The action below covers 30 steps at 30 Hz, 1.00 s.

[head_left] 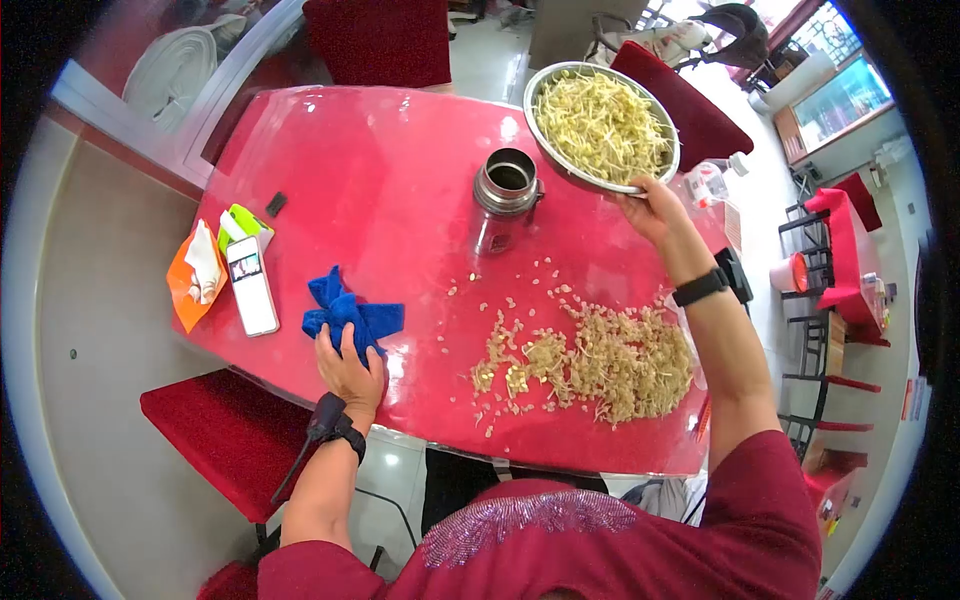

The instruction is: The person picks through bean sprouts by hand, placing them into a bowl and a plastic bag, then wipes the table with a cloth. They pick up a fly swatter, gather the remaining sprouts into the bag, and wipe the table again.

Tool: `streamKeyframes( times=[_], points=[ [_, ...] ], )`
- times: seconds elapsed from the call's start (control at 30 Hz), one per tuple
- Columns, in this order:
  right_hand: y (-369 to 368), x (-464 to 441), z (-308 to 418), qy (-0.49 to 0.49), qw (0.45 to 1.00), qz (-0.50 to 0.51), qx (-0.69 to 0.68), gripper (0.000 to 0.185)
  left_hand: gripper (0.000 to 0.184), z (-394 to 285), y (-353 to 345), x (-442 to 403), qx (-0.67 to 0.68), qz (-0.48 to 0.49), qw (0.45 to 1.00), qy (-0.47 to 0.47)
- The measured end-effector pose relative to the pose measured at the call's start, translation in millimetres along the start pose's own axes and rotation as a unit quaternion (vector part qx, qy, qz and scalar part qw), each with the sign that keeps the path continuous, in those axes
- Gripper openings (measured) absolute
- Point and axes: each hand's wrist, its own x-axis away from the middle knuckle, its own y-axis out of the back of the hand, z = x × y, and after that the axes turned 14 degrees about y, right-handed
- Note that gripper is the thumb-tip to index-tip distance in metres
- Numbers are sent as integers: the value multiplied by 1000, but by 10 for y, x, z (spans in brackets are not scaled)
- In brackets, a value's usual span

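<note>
My left hand (349,364) is on a crumpled blue cloth (345,312) at the table's left front, its fingers bent over the cloth's near side. With its fingers under and thumb at the rim, my right hand (651,213) grips a metal bowl (528,108) at the far right of the table. Yellow bean sprouts (605,120) fill that bowl. A loose heap of bean husks and sprout scraps (635,365) covers the right front of the table, with bits scattered leftward. Left of the bowl stands a lidless metal thermos (507,205).
On the red table (400,180) lie a white phone (254,295), an orange packet (188,282), a green packet (243,222) and a small black object (276,204). A clear plastic bottle (708,184) is right of the bowl. Red chairs (225,435) stand around the table.
</note>
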Motion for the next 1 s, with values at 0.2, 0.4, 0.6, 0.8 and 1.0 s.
streamKeyframes(
  times=[0.2, 0.4, 0.6, 0.8, 1.0],
  points=[
    [-293, -518, -552, -67, 997, 32, -31, 28, 51, -6, -1, -16, -18, 22, 1000, -2],
    [-268, -588, -833, -72, 993, 91, 5, 31, 53, -8, -31, -16, -21, 26, 999, -1],
    [-142, 156, -815, -46, 980, 190, 25, 45, 53, -26, -16, -37, -11, 27, 1000, -1],
    [-462, 832, -1043, 354, 796, 338, 356, 85, 52, -22, 19, -45, -16, 24, 1000, -2],
    [-716, 595, -1460, 427, 785, 251, 373, 95, 52, 6, -19, -42, 0, 32, 999, 6]
  ],
)
